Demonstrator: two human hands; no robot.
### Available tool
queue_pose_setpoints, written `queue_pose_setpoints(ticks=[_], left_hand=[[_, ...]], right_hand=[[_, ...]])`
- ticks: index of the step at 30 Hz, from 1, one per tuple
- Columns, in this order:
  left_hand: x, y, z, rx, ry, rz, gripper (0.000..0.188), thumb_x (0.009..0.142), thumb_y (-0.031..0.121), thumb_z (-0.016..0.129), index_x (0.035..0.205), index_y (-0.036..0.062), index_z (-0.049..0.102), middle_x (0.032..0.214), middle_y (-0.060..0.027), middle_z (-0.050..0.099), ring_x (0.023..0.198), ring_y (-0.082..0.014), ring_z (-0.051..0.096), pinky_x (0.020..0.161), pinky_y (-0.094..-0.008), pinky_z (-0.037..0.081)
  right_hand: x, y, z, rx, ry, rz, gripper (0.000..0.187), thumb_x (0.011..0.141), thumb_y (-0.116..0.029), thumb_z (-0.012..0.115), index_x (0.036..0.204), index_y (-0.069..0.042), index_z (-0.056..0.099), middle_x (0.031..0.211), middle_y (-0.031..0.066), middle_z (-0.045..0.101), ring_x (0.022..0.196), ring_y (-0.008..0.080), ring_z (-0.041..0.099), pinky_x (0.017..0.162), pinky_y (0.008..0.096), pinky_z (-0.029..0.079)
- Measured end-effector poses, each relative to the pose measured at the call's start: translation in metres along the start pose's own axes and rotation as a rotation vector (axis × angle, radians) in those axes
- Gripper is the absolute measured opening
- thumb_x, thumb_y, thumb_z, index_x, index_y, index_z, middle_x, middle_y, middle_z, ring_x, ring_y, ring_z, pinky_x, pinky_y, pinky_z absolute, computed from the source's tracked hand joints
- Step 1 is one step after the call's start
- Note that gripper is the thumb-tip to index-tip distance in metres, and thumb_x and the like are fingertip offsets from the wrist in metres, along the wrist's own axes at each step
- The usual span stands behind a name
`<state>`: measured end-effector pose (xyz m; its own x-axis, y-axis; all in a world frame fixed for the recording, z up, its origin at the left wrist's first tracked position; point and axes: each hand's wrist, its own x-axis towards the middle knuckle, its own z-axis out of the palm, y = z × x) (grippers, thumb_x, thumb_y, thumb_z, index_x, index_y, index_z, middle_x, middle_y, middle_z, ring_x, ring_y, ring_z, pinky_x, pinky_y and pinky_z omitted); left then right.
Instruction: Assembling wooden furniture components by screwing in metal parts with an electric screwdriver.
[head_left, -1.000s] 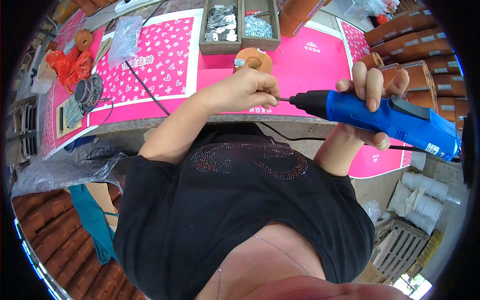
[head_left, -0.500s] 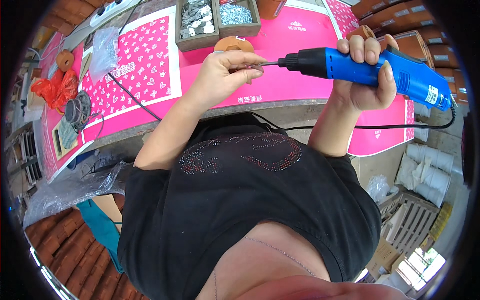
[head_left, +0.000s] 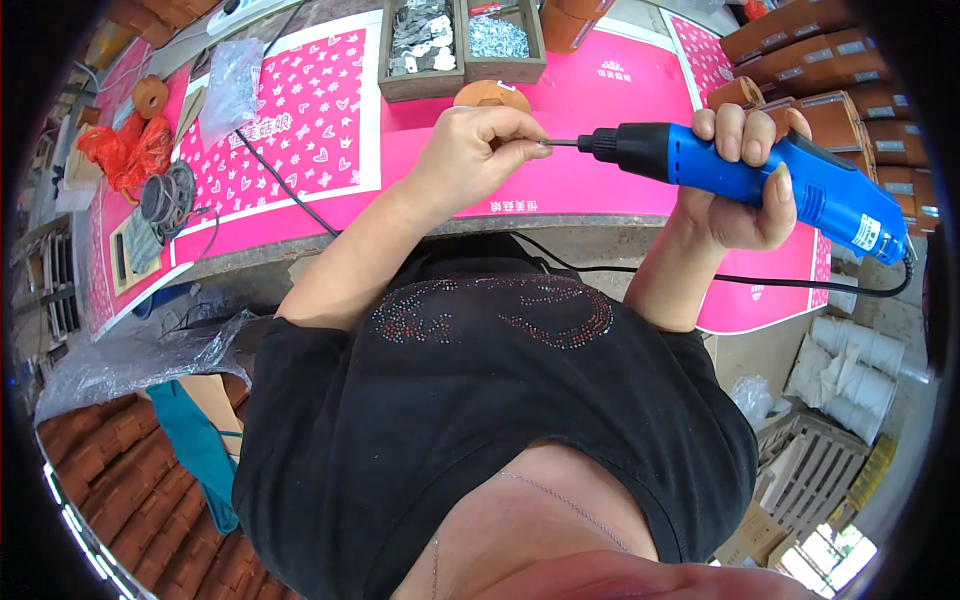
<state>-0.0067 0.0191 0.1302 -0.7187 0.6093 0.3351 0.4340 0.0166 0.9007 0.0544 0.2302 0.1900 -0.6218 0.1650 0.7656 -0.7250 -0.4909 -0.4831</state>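
Note:
My right hand (head_left: 745,180) is wrapped round a blue and black electric screwdriver (head_left: 760,180), held level above the table with its bit pointing left. The thin metal bit (head_left: 566,142) reaches the fingertips of my left hand (head_left: 480,155). Thumb and fingers of that hand are pinched together at the bit's tip; whatever small piece sits between them is hidden. Just beyond the left hand, a round orange-brown piece (head_left: 492,94) lies on the pink table cover (head_left: 420,125), partly covered by the hand.
Wooden boxes of small metal parts, one with flat pieces (head_left: 422,38) and one with screws (head_left: 498,38), stand behind my hands. Stacked terracotta-coloured pieces (head_left: 800,45) fill the right. A black cord (head_left: 800,285) hangs from the screwdriver. Red plastic bags (head_left: 125,155) lie left.
The view has shifted slightly, so the table things sit farther right and lower. The screwdriver has come down a little towards me, its bit still at my left fingertips.

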Motion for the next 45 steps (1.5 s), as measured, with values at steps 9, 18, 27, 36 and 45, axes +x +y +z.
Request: queue_pose_setpoints(ticks=[9, 18, 27, 36, 45], left_hand=[[0.006, -0.01, 0.005, 0.103, 0.061, 0.159, 0.008, 0.073, 0.005, 0.066, 0.08, 0.0013, 0.063, 0.072, -0.007, 0.065, 0.069, -0.019, 0.062, 0.063, -0.03, 0.049], [0.07, -0.077, -0.078, 0.461, 0.132, -0.09, 0.036, 0.082, 0.025, 0.062, 0.113, 0.0064, 0.056, 0.112, -0.0109, 0.058, 0.1, -0.022, 0.057, 0.086, -0.0328, 0.045], [0.07, -0.134, -0.09, 1.18, 0.062, -0.284, 0.029, 0.071, 0.029, 0.069, 0.097, 0.0157, 0.067, 0.1, -0.0057, 0.061, 0.102, -0.0265, 0.052, 0.084, -0.0404, 0.044], [0.057, -0.111, -0.088, 0.774, 0.285, 0.067, 0.03, 0.066, 0.024, 0.074, 0.09, 0.0091, 0.065, 0.09, -0.0067, 0.064, 0.088, -0.0241, 0.059, 0.074, -0.0343, 0.047], [0.007, -0.033, -0.024, 0.611, 0.172, 0.388, 0.027, 0.061, 0.02, 0.077, 0.079, 0.0067, 0.063, 0.093, -0.0048, 0.065, 0.086, -0.0228, 0.059, 0.078, -0.0355, 0.044]], right_hand=[[-0.001, 0.005, 0.006, -0.082, -0.014, -0.038, 0.052, 0.078, -0.014, 0.05, 0.127, -0.002, 0.035, 0.081, 0.0087, 0.054, 0.073, 0.0206, 0.052, 0.071, 0.0409, 0.045], [0.001, -0.005, -0.004, -0.113, 0.091, -0.059, 0.045, 0.08, -0.013, 0.048, 0.123, -0.001, 0.039, 0.084, 0.0105, 0.057, 0.076, 0.022, 0.054, 0.073, 0.0441, 0.046], [-0.001, -0.011, -0.004, -0.118, 0.058, -0.063, 0.046, 0.079, -0.015, 0.049, 0.123, -0.001, 0.041, 0.084, 0.0103, 0.058, 0.074, 0.022, 0.055, 0.073, 0.0442, 0.046], [-0.002, -0.021, -0.009, -0.091, 0.088, -0.069, 0.045, 0.08, -0.015, 0.047, 0.123, -0.002, 0.041, 0.084, 0.0113, 0.057, 0.076, 0.0223, 0.055, 0.074, 0.0451, 0.046], [-0.003, -0.016, -0.009, -0.041, 0.096, -0.051, 0.047, 0.079, -0.014, 0.049, 0.123, -0.002, 0.039, 0.083, 0.0115, 0.058, 0.076, 0.0237, 0.056, 0.075, 0.0461, 0.045]])
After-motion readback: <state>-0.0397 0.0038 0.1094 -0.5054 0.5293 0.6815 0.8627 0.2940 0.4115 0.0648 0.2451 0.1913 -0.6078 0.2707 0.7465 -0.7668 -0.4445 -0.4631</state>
